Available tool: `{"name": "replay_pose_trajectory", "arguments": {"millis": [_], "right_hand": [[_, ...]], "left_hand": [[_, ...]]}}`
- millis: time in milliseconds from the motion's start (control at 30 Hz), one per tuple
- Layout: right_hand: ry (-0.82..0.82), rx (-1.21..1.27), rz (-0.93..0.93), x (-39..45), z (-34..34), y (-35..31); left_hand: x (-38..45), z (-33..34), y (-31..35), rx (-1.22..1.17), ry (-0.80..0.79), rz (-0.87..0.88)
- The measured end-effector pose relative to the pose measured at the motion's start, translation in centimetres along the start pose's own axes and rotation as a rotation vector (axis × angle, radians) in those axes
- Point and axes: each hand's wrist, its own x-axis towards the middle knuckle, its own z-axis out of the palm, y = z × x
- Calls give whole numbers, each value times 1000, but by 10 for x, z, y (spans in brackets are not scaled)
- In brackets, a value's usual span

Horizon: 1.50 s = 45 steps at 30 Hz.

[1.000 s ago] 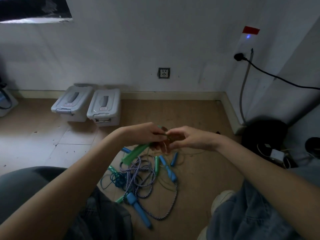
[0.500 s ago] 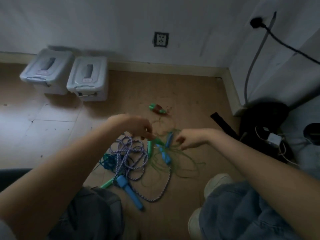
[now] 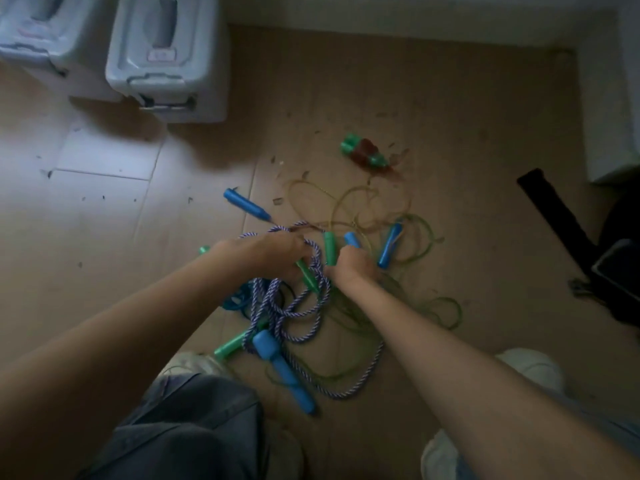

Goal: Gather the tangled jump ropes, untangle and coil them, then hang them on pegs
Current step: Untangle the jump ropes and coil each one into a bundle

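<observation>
I have both hands down in the pile (image 3: 298,289) on the floor (image 3: 450,133), which sits near the middle of my view. My left hand (image 3: 273,254) is curled into the braided rope (image 3: 294,306), a purple-and-white cord looped over itself several times; the grip looks closed on those strands, with a green handle (image 3: 308,273) poking out from under the fingers toward 5 o'clock. My right hand (image 3: 353,263) is fisted just beside it at 3 o'clock, closed round something in the tangle, probably a blue handle (image 3: 352,239) whose tip shows above the knuckles, though the picture is dim and soft there and I can't be sure.

Around them: a second blue handle (image 3: 246,204) lies at 11 o'clock of the pile, another (image 3: 389,249) at 3 o'clock, and a big one (image 3: 284,370) at 6 o'clock by my knee. Thin green cord (image 3: 433,306) sprawls out toward 4 o'clock, and a darker teal cord (image 3: 239,299) bunches at 8 o'clock. A green-and-red piece (image 3: 363,154) rests well apart at 1 o'clock. Two grey bins (image 3: 166,57) stand at 10 o'clock.

As I judge it, the task is barely begun. The ropes are roughly gathered in one spot, but every cord crosses the others, nothing is coiled, and I see no pegs from here. Separating, coiling and hanging are all left.
</observation>
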Motion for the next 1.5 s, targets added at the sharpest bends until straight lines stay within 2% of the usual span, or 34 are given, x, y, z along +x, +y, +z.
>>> {"name": "replay_pose_trajectory", "arguments": {"millis": [67,133,233,267,333,400,467,633,733,900,1033,1100,1167,1233,1400,1467,1500], "right_hand": [[-80,140,-70,-7,-27,0],[-196,373,-236,-27,-68,2],[-532,883,-331,-65,-140,9],[-594,968,-350,-77,-162,11],[-595,897,-385,-102,-202,9],[-534,757,-453,-130,-238,3],[-469,684,-541,-159,-269,-3],[-321,560,-738,-219,-312,-7],[-300,491,-706,-235,-317,11],[15,39,-727,-234,-310,36],[129,-125,-647,-225,-302,45],[82,-16,-579,-220,-297,47],[-108,227,-476,-220,-290,44],[-264,368,-431,-223,-287,40],[-440,565,-421,-228,-282,34],[-523,572,-418,-230,-283,35],[-515,544,-418,-229,-283,36]], "left_hand": [[-6,-11,6,67,157,34],[-20,-35,14,86,322,93],[-57,-87,29,-174,497,239],[-72,-104,35,-243,544,287],[-100,-133,49,-238,665,314],[-121,-152,65,-84,737,210],[-139,-166,81,30,737,124],[-186,-183,111,-244,698,232],[-199,-176,111,-243,708,150],[-192,-154,98,-226,580,67],[-178,-145,77,-213,640,-113],[-173,-146,70,-266,721,-194],[-171,-152,66,-352,884,-281],[-172,-161,65,-466,1023,-335],[-171,-171,70,-825,1188,-321],[-173,-176,68,-1003,1246,-277],[-174,-178,66,-1122,1276,-246]]}}
